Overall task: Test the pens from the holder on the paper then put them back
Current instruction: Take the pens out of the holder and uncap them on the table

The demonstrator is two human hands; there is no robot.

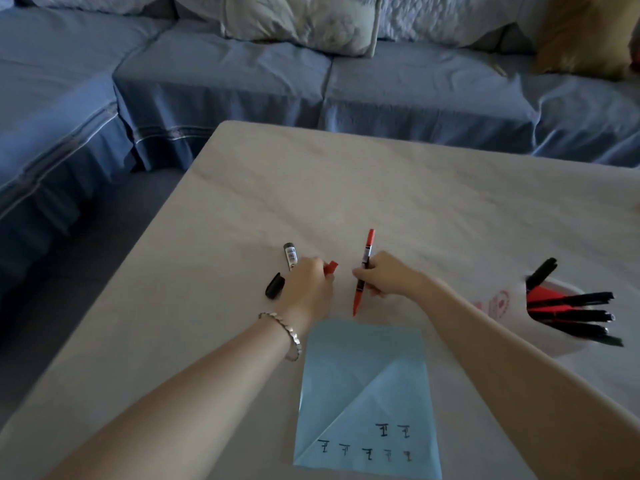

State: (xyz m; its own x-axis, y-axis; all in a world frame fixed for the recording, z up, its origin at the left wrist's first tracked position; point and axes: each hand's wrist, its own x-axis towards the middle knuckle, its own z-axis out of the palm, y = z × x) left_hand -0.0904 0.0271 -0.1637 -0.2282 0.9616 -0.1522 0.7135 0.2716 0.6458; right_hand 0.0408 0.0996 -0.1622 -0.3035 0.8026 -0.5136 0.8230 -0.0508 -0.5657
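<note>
Blue paper (363,375) bearing black marks (382,430), left hand (308,285) pinching red cap (330,267), right hand (388,277) gripping red pen (358,296)

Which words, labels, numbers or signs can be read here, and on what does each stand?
Blue paper: seven handwritten marks, five in the near row, two above, each like "工"; too blurred to be sure.
Grey pen: printed label, too small to read.
Red pen in the right hand: dark print on barrel, too small to read.
White holder: pink drawing only, no letters legible.
</note>
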